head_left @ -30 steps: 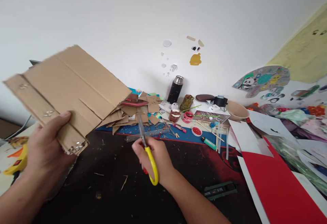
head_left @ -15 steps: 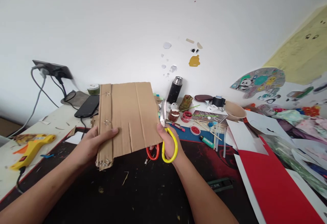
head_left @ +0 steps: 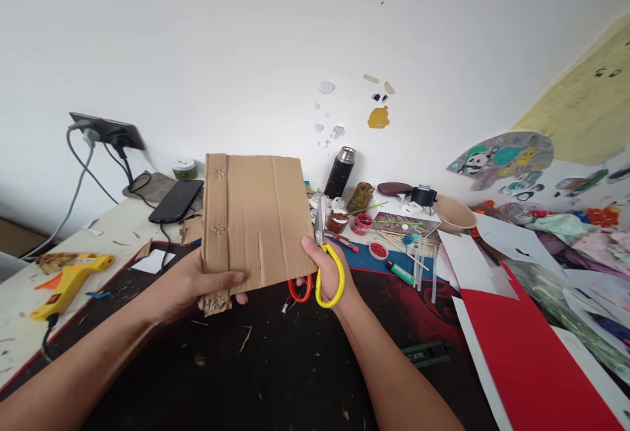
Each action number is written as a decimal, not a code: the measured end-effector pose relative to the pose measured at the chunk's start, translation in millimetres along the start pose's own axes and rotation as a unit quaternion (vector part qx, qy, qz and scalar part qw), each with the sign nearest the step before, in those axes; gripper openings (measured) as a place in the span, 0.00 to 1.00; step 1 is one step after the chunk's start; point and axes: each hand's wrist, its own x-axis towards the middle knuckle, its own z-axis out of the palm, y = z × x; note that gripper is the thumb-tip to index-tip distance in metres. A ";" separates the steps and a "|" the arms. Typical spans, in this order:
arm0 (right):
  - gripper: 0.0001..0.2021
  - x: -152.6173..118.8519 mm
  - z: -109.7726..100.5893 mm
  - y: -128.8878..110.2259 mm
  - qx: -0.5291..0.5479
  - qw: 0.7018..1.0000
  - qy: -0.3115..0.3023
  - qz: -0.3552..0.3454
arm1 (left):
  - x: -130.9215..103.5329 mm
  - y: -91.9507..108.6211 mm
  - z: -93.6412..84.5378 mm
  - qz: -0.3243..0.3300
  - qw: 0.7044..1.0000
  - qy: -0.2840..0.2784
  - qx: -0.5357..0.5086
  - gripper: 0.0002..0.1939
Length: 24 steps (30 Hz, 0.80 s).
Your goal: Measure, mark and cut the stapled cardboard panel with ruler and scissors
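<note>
So we've got the cardboard panel (head_left: 253,218) held upright between both hands, above the dark mat (head_left: 246,365). Our left hand (head_left: 197,283) is curled around its lower left corner, thumb across the front near the stapled strip. Our right hand (head_left: 327,267) is closed through the yellow loop of the scissors (head_left: 322,264), blades pointing up and nearly shut, right against the panel's right edge. If we're cutting here, we'd say keep the left grip firm and close to the cut line so the board doesn't flop, and open the blades wide before feeding the edge in deep. Compared with half a second ago, the panel sits a bit more square and upright, and the left hand has slid lower on it. Glue gun (head_left: 69,283) sits well left of the left hand.
</note>
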 end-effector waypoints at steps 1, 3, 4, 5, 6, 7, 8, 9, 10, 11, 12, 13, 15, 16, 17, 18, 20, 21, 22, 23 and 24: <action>0.24 -0.5 0.2 -0.2 -0.004 1.000 0.002 0.001 | 0.1 0.5 0.0 0.009 1.000 0.002 0.007 0.18; 0.25 -1.5 0.6 -1.1 -0.013 1.000 0.009 -0.002 | 0.8 1.1 -0.6 0.026 0.999 0.001 0.021 0.17; 0.25 -2.1 0.8 -1.8 -0.017 1.000 0.010 -0.005 | 1.5 1.2 -1.3 0.035 0.999 -0.001 0.028 0.16; 0.25 -2.6 0.8 -2.6 -0.021 1.000 0.011 -0.009 | 2.4 1.1 -2.5 0.044 0.998 -0.006 0.037 0.16; 0.25 -3.0 0.8 -3.4 -0.026 1.000 0.009 -0.012 | 3.6 0.9 -4.1 0.051 0.997 -0.014 0.047 0.15; 0.25 -3.3 0.8 -4.1 -0.030 0.999 0.007 -0.014 | 5.0 0.5 -6.0 0.056 0.996 -0.026 0.061 0.15; 0.25 -3.5 0.6 -4.7 -0.034 0.999 0.005 -0.016 | 6.7 -0.1 -8.3 0.058 0.995 -0.040 0.074 0.15; 0.25 -3.5 0.5 -5.0 -0.037 0.999 0.003 -0.017 | 8.6 -0.9 -10.5 0.057 0.993 -0.051 0.086 0.14; 0.25 -3.5 0.3 -5.1 -0.039 0.999 0.002 -0.018 | 10.6 -2.0 -12.7 0.055 0.992 -0.058 0.094 0.14; 0.25 -3.4 0.1 -5.1 -0.041 0.999 0.001 -0.020 | 12.6 -3.3 -14.5 0.051 0.992 -0.062 0.099 0.14; 0.25 -3.2 -0.1 -4.9 -0.043 0.999 0.000 -0.022 | 14.4 -4.9 -15.9 0.049 0.992 -0.061 0.102 0.13; 0.25 -2.9 -0.4 -4.6 -0.045 0.999 0.000 -0.025 | 16.0 -6.6 -16.9 0.049 0.992 -0.057 0.104 0.13; 0.26 -2.5 -0.9 -3.9 -0.052 0.998 0.003 -0.029 | 18.3 -10.2 -17.6 0.051 0.992 -0.046 0.109 0.13; 0.26 -2.3 -1.1 -3.7 -0.055 0.998 0.005 -0.030 | 19.0 -11.9 -17.5 0.053 0.991 -0.041 0.114 0.14; 0.25 -2.2 -1.4 -3.4 -0.058 0.998 0.007 -0.030 | 19.3 -13.5 -17.4 0.053 0.991 -0.035 0.118 0.14; 0.25 -2.2 -1.6 -3.2 -0.060 0.998 0.008 -0.030 | 19.4 -14.7 -17.2 0.053 0.991 -0.030 0.121 0.15; 0.25 -2.2 -1.9 -3.0 -0.061 0.998 0.010 -0.029 | 18.9 -16.5 -17.0 0.053 0.990 -0.026 0.125 0.17; 0.25 -2.2 -2.0 -3.0 -0.061 0.998 0.010 -0.029 | 18.5 -16.9 -17.1 0.057 0.990 -0.025 0.124 0.17; 0.25 -2.2 -2.0 -3.0 -0.062 0.998 0.010 -0.031 | 18.0 -17.0 -17.2 0.062 0.990 -0.025 0.123 0.18; 0.25 -2.1 -2.1 -3.0 -0.063 0.997 0.009 -0.033 | 17.6 -16.9 -17.3 0.068 0.990 -0.027 0.122 0.18; 0.25 -2.0 -2.2 -3.0 -0.065 0.997 0.008 -0.035 | 17.4 -16.6 -17.3 0.074 0.989 -0.031 0.121 0.18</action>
